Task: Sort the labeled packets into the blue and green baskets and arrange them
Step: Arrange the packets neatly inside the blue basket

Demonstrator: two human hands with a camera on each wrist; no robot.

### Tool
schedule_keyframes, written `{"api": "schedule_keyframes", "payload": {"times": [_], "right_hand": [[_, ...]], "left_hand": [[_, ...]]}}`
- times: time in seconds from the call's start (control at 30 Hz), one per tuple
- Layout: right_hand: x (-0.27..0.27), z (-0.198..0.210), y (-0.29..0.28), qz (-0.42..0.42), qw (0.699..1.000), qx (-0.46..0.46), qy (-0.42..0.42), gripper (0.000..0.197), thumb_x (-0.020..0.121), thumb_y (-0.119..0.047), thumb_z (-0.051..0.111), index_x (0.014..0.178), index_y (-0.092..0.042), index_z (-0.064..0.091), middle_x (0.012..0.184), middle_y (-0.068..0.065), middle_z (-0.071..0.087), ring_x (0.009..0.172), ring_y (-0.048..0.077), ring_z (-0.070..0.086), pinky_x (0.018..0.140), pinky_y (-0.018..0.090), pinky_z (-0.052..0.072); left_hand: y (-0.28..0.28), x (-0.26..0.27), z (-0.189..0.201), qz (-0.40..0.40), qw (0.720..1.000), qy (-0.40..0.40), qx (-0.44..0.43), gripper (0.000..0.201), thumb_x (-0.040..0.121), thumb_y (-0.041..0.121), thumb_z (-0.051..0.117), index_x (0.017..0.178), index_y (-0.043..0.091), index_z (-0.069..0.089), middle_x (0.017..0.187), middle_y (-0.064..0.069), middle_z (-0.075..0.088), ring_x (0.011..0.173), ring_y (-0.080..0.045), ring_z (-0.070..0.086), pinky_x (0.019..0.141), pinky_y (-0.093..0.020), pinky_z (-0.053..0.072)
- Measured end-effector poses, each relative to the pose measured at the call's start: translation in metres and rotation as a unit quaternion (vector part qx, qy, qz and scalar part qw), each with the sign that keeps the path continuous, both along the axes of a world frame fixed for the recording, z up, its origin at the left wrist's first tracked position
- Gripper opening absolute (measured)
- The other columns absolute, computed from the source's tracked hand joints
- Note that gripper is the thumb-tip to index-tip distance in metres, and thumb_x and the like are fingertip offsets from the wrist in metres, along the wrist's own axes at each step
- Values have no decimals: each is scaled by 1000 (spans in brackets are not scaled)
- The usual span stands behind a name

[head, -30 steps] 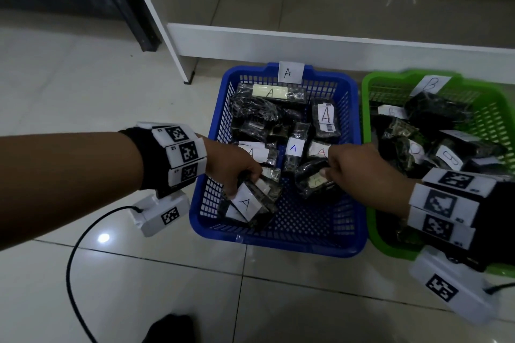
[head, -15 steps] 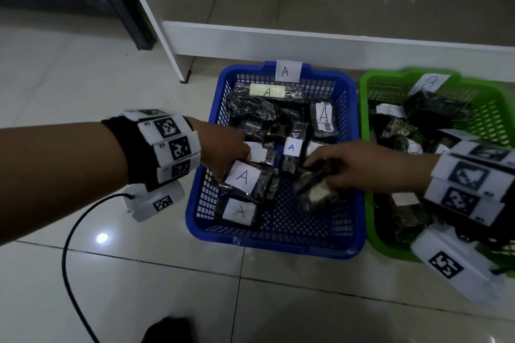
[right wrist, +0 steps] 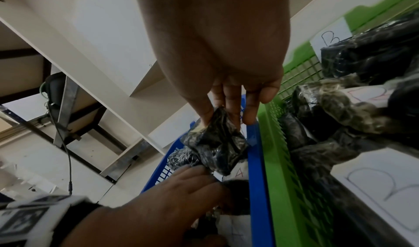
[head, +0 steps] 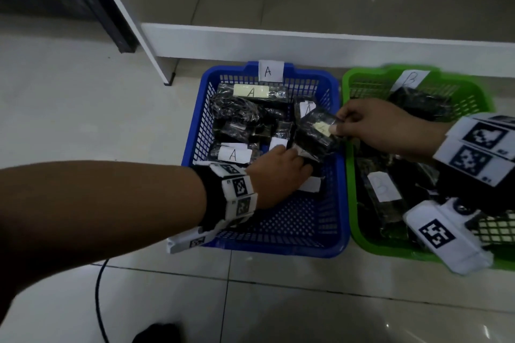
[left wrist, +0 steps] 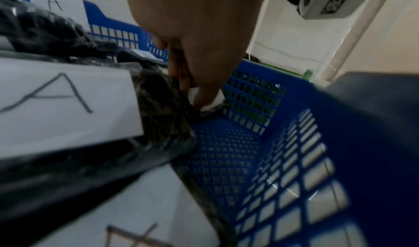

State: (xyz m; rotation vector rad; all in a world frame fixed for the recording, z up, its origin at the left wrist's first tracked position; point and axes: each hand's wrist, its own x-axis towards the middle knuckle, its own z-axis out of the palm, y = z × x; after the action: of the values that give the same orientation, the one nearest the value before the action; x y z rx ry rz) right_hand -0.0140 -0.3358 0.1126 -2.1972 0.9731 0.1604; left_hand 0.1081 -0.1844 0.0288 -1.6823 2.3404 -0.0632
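Note:
The blue basket (head: 264, 248) tagged A holds several black packets with A labels. The green basket (head: 359, 231) tagged B holds black packets with B labels. My right hand (head: 335, 124) pinches a black packet with a yellowish A label (head: 312, 136) and holds it above the blue basket's right side. In the right wrist view that packet (right wrist: 217, 143) hangs from my right fingertips (right wrist: 205, 118). My left hand (head: 301, 160) reaches into the middle of the blue basket, its fingers curled on a dark packet with a white label (left wrist: 211, 105). An A packet (head: 234, 154) lies just left of it.
Both baskets sit side by side on a tiled floor in front of a white shelf base (head: 306, 42). A dark table leg (head: 97, 3) stands at the back left. A black cable (head: 99, 301) trails on the floor by my left arm.
My right hand has lifted its packet up and toward the back right of the blue basket. My left hand let go of the A packet and moved right, deeper into the basket.

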Motion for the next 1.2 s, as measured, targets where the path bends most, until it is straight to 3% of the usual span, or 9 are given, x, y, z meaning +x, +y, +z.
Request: {"api": "schedule_keyframes", "payload": {"times": [0.2,0.33,0.47,0.6,0.8,0.9,0.97,1.1,1.2], "right_hand": [[1,-2,2,33,999,-14,-4,20,87,-27,65,98,-11,64,91,6,63,86,24,58,66,27,38],[3,-7,9,105,993,-11,56,21,86,-28,66,104,-17,63,100,-1,64,92,18,58,75,28,43],[5,-24,27,209,952,-147,167,26,89,-36,60,111,-24,58,96,-4,53,113,23,44,95,40,29],[4,-41,46,239,925,-234,180,21,91,-35,56,106,-20,60,91,0,53,114,26,37,93,43,26],[2,-54,46,231,914,-314,114,45,87,-22,60,128,-17,44,122,7,52,113,29,44,90,43,31],[1,-53,45,302,876,-370,65,32,62,-17,81,89,-14,64,81,7,64,77,29,59,68,37,43],[-3,-52,46,356,854,-376,51,29,55,-28,85,70,-18,62,62,-1,60,62,23,57,61,33,44],[-17,-53,57,462,802,-365,97,33,54,-43,83,71,-20,67,63,-1,62,63,22,59,69,35,28],[-17,-60,60,451,800,-367,148,25,53,-32,86,67,-22,68,60,-3,61,63,21,58,68,34,36]], "left_hand": [[0,0,10,71,987,102,107,22,90,21,53,111,14,56,112,-5,59,109,-25,50,90,-37,31],[12,15,15,152,955,208,145,26,85,30,63,111,24,63,109,6,63,106,-13,53,99,-35,25],[28,29,7,193,941,232,154,27,84,36,66,111,32,67,108,13,66,103,-10,53,93,-31,23],[28,30,-1,207,935,248,148,26,84,39,65,109,34,68,109,15,65,110,-13,44,91,-34,25],[27,32,2,226,920,301,107,26,82,32,69,107,23,70,107,5,68,99,-13,61,88,-30,47],[25,27,2,226,931,271,97,23,85,31,65,106,22,68,108,2,66,100,-17,59,86,-33,48],[23,25,0,230,936,251,91,22,86,32,62,106,22,66,108,1,66,100,-19,59,86,-33,47],[18,23,-4,227,950,193,91,23,89,35,58,105,23,68,106,0,67,97,-21,60,80,-29,43],[15,21,-5,226,960,143,87,25,89,35,56,102,20,70,98,-4,70,90,-24,63,73,-27,40]]}}
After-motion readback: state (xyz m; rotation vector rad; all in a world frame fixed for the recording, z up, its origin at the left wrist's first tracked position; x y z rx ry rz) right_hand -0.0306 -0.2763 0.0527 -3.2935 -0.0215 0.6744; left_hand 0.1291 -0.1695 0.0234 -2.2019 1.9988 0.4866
